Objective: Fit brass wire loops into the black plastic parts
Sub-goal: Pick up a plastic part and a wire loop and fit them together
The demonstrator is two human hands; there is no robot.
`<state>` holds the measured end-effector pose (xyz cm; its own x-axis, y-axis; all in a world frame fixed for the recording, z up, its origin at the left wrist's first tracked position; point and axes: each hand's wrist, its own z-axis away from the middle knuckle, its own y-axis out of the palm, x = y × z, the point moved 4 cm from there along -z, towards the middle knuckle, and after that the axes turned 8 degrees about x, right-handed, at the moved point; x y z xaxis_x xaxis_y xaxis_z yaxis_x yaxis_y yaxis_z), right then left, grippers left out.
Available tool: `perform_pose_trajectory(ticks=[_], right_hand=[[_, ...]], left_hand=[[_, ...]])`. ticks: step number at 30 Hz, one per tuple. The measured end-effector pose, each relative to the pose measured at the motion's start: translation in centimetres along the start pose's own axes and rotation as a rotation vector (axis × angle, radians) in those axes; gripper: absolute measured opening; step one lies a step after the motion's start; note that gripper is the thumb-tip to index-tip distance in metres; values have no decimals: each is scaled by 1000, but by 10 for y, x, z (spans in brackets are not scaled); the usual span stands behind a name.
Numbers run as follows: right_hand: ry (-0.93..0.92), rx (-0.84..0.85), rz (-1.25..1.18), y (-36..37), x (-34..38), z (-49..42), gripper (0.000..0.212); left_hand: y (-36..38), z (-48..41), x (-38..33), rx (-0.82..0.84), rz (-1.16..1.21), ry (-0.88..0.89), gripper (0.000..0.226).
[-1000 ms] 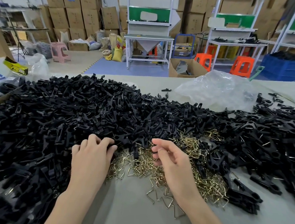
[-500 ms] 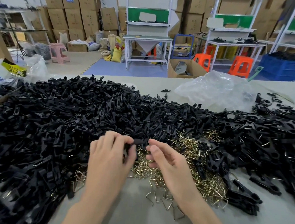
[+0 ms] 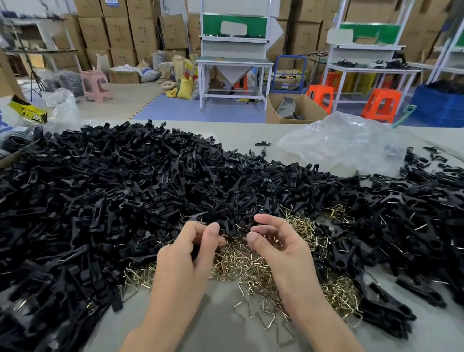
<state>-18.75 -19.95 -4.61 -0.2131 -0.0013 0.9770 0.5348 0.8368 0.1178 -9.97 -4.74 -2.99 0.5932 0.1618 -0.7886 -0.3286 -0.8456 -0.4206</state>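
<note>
Black and matt, the plastic part (image 3: pixel 232 227) I hold is a narrow moulded piece, raised just above the pile between my two hands. My left hand (image 3: pixel 188 258) has its fingers curled, pinching one end of it. My right hand (image 3: pixel 280 252) closes thumb and forefinger on the other end, the remaining fingers loosely bent. Whether a loop sits in that pinch, I cannot tell.

Under my hands lie the brass wire loops (image 3: pixel 248 266), thin, shiny, bent into angular shapes and tangled in a low mound. A few lie loose nearer to me. Around them spreads a heap of black parts (image 3: pixel 112 194), thick on my left and reaching across to the right.

All this rests on a grey-green table (image 3: pixel 212 341). A crumpled clear plastic bag (image 3: pixel 338 145) lies at its far side. Beyond, the room has stacked cardboard boxes (image 3: pixel 118 19), a white workbench (image 3: pixel 234 62), orange stools (image 3: pixel 381 103), a pink stool (image 3: pixel 95 84) and a blue crate (image 3: pixel 450 105).
</note>
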Motion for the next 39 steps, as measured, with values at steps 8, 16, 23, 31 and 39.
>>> perform_pose_trajectory(ticks=[8, 16, 23, 31, 39], right_hand=[[14, 83, -70, 2, -1, 2, 24], [4, 59, -7, 3, -2, 2, 36], [9, 42, -145, -1, -2, 0, 43], [69, 65, -248, 7, -6, 0, 29], [61, 60, -260, 6, -7, 0, 38]], left_hand=[[4, -6, 13, 45, 547, -299, 45], [15, -7, 7, 113, 557, -210, 32], [24, -2, 2, 251, 628, -217, 22], [18, -1, 5, 205, 444, -174, 25], [26, -1, 8, 262, 583, -242, 25]])
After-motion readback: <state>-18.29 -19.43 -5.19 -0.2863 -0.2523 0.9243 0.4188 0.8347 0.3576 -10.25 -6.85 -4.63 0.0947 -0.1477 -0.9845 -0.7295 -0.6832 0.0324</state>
